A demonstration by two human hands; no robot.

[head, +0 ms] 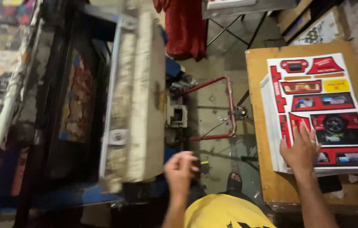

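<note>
Pressing right hand (pixel 302 148) on one sheet stack (pixel 331 114).

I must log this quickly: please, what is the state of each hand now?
Left hand: curled closed near a dark knob; an actual grip cannot be told.
Right hand: open, flat on the stack of printed sheets.

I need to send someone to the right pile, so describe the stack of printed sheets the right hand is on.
Start at the wooden table on the right side of the view. On it lies the stack of printed sheets, with the right hand flat on its near left corner. Its white top sheet carries red and black cut-out shapes and one yellow label; nothing else on that table is printed like it.
</note>
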